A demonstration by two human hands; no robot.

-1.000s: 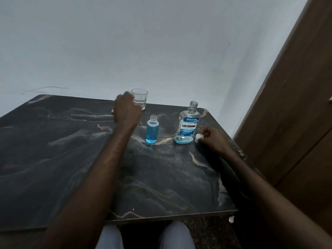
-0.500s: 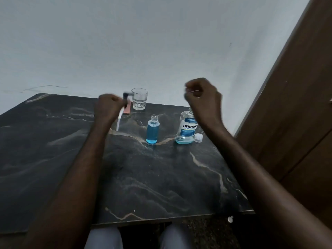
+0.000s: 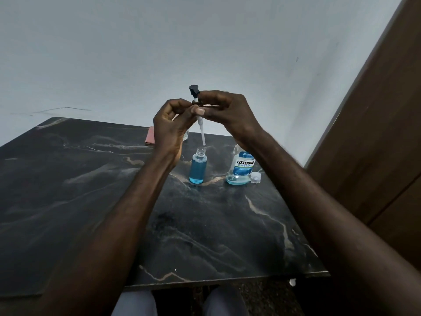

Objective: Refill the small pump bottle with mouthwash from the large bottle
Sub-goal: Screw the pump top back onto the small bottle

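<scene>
Small pump bottle [image 3: 198,168] stands uncapped on the dark table [image 3: 68,201], left of the large bottle [image 3: 241,169]; I see left hand [image 3: 169,128] and right hand [image 3: 227,112] pinching the pump head [image 3: 196,99] above it.

large bottle [image 3: 241,168] | label: "LISTERINE" / "COOL MINT"

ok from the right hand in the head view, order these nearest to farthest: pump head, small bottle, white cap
1. Black pump head with white tube, held in the right hand and left hand.
2. Small clear bottle of blue liquid, on the table below the tube.
3. White screw cap, right of the large mouthwash bottle.
</scene>
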